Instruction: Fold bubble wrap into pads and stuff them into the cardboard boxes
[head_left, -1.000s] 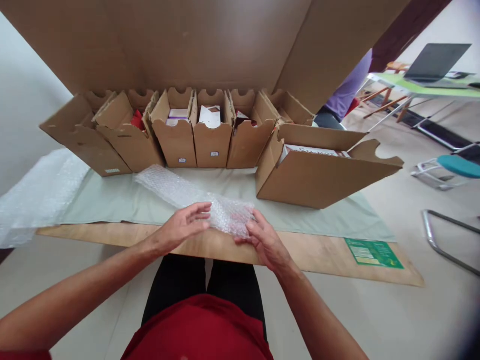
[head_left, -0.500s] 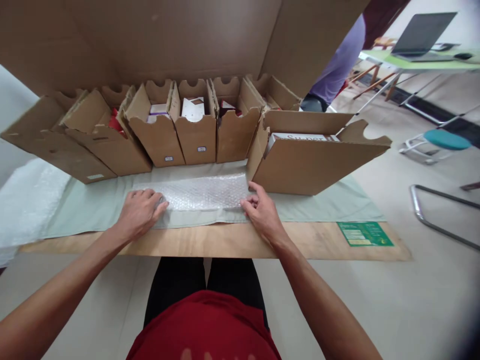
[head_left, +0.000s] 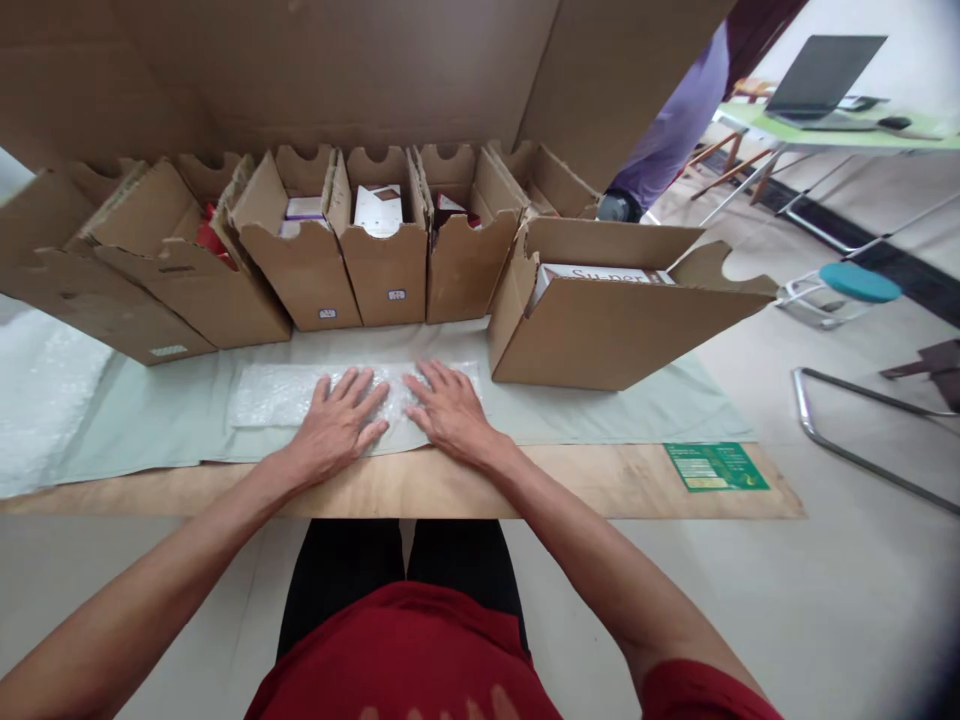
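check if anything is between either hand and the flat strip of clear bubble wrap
Nothing visible: the left hand and the right hand rest palm-down directly on the flat strip of clear bubble wrap. The open brown cardboard boxes stand beyond it and to its right.

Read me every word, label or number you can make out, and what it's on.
"Su-per": white carton in the front cardboard file box; print beside it is cut off.
Too small: blue-edged label on the third file box from left.
Too small: another blue-edged label, fourth file box.
Too blurred: white label, leftmost file box.
Too blurred: green sticker on the wooden tabletop.
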